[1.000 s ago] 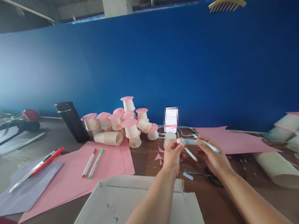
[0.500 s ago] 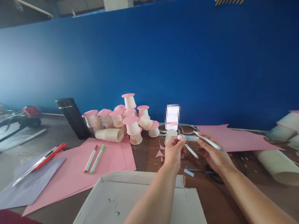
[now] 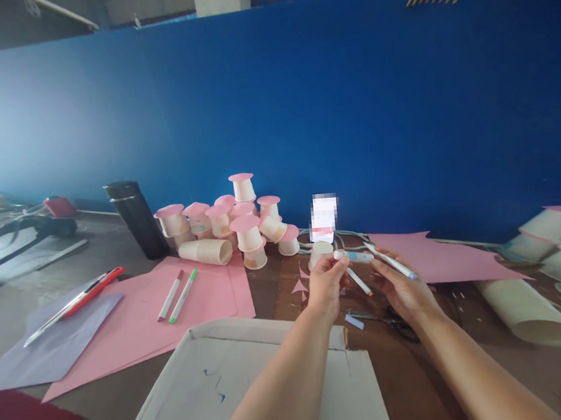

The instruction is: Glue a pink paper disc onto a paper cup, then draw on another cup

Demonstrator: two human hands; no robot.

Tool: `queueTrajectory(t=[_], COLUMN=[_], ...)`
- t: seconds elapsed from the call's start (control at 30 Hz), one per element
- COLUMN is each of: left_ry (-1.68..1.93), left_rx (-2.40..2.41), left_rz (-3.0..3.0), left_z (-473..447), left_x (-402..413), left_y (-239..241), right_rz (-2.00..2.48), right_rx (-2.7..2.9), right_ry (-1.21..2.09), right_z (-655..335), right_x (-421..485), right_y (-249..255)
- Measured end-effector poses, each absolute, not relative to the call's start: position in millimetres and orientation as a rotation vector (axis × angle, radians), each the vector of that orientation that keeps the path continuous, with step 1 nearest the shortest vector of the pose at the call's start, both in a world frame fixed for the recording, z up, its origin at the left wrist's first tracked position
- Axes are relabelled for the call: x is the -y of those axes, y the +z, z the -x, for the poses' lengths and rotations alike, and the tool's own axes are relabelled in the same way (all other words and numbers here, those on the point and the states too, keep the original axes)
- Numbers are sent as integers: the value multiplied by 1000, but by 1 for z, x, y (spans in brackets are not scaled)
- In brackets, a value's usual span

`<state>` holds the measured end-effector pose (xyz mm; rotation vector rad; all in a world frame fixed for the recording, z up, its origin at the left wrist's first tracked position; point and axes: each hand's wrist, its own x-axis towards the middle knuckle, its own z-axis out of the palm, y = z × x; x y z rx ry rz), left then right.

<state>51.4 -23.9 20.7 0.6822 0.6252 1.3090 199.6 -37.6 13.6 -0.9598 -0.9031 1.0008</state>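
Observation:
My left hand (image 3: pixel 326 285) pinches a short white tube with blue print (image 3: pixel 356 256) by its rounded left end. The fingertips of my right hand (image 3: pixel 406 287) are at or near the tube's other end; contact is hard to make out. A white pen-shaped marker (image 3: pixel 392 263) with a narrow tip lies slanted across my right fingers, held there. Just behind my left hand stands an upturned paper cup (image 3: pixel 321 253). Below the tube, a white marker with an orange end (image 3: pixel 361 282) rests on the table. Scissors (image 3: pixel 391 321) lie under my right hand, partly hidden.
Paper cups with pink discs (image 3: pixel 247 232) stand stacked at the back, beside a black flask (image 3: pixel 136 221). Pink sheets (image 3: pixel 137 305) bear two markers; a red utility knife (image 3: pixel 95 292) lies left. A white box lid (image 3: pixel 179 399) is in front. A phone (image 3: pixel 324 219) stands behind.
Both hands keep nearly the same pose, with the tube and the marker still in them. The whole view has shifted very slightly.

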Motion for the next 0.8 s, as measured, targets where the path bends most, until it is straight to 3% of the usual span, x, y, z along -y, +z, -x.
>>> queueTrajectory(t=[0.8], left_ry=[1331], left_rx=[-685], left_rz=[-758], left_z=[-51], left_x=[22], left_y=[20], right_rz=[981], right_rx=[892], right_ry=[1008], right_z=[-200], right_x=[38], right_y=[12])
